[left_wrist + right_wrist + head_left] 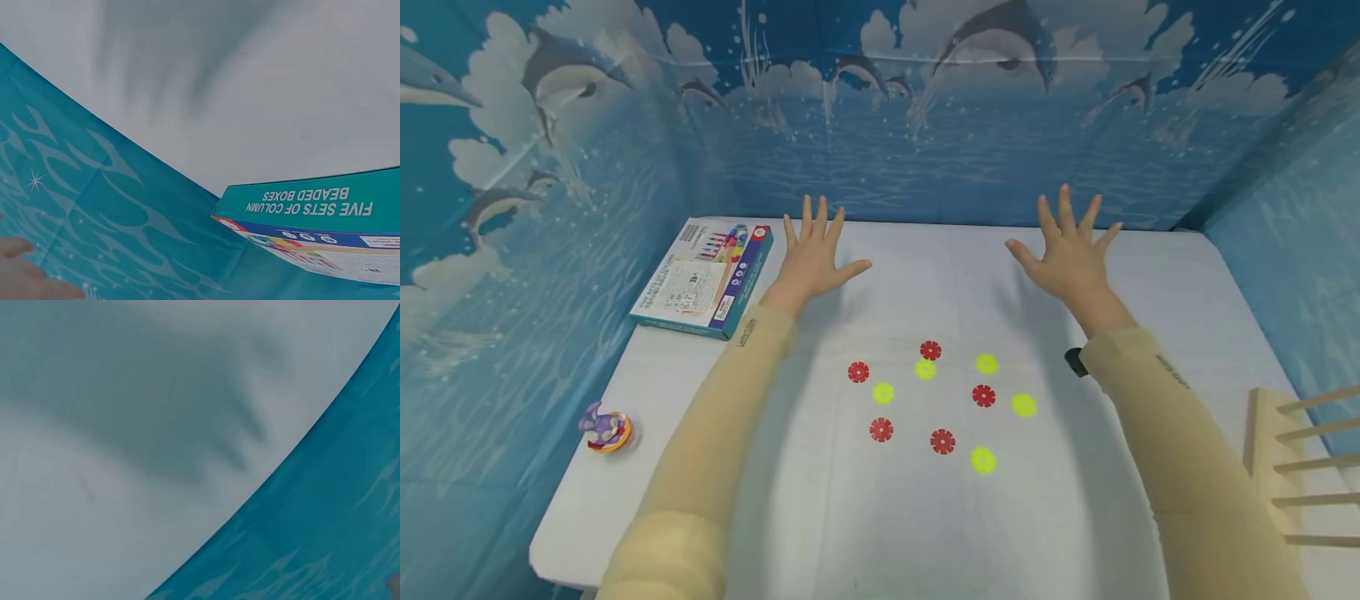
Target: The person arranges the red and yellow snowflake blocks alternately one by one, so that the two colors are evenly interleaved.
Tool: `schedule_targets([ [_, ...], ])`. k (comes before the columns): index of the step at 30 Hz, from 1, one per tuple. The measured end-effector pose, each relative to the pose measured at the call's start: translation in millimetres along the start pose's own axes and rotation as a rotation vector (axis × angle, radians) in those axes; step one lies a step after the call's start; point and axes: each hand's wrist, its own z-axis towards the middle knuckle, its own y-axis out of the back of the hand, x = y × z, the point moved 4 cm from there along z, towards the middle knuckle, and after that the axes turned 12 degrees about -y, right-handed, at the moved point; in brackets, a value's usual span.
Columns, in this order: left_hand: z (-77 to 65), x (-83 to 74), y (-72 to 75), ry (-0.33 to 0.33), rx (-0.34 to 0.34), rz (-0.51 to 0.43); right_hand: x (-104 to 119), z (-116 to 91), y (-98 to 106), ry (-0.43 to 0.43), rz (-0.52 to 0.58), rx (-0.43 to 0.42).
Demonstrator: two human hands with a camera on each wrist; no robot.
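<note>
Head view | left hand (811,258), right hand (1070,254): fingers spread wide, holding nothing | red discs (983,396), yellow discs (1024,405): flat, scattered | handling: probably best pinched by rims

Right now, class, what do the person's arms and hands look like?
The left sleeve and right sleeve are long and beige, with small dark lettering near each cuff. A small black object shows at the right cuff. Left hand and right hand are bare.

Looks like matt plastic for red discs (983,396) and yellow discs (1024,405), smooth card for box (703,275), bare wood for rack (1273,475).
</note>
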Motion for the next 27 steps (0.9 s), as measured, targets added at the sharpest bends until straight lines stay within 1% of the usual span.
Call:
schedule_targets([
  [5, -7.9, 0.4, -0.3, -0.023, 0.006, -0.020, 17, -8, -4, 0.061, 0.002, -0.013],
  [10, -19.5, -0.5, -0.8, -0.056, 0.022, -0.032, 34, -19, -10, 0.126, 0.016, -0.011],
  [12, -24.5, -1.2, -2.8, -0.071, 0.034, -0.035, 41, -24, -14, 0.152, 0.030, 0.003],
  [16, -35.7, -3.0, -8.5, -0.094, 0.044, -0.070, 55, -33, -25, 0.199, 0.065, 0.031],
  [20, -49.9, -4.6, -15.6, -0.121, 0.053, -0.100, 72, -44, -37, 0.256, 0.081, 0.055],
  [23, -61.3, -7.1, -21.1, -0.143, 0.060, -0.122, 86, -56, -46, 0.312, 0.104, 0.085],
  [27, -74.5, -12.7, -29.1, -0.160, 0.068, -0.173, 105, -74, -58, 0.386, 0.144, 0.143],
])
